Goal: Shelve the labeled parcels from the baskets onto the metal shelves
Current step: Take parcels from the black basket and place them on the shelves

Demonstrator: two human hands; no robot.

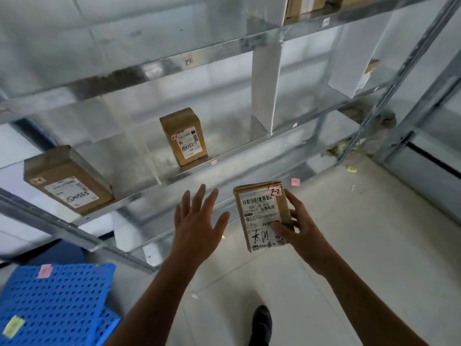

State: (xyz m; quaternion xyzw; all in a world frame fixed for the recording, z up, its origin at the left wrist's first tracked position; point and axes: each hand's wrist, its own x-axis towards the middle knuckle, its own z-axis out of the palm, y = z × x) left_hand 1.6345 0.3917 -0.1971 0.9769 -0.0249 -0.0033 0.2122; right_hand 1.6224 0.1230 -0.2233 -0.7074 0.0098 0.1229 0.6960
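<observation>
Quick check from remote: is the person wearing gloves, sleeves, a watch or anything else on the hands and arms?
No. Both the left hand and right hand are bare, no gloves, rings or watch visible. The forearms are uncovered as far as the frame shows; no sleeve cuffs in view.

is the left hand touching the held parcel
Apart. The head view shows floor and shelf edge between the open left hand and the parcel gripped by the right hand.
</observation>
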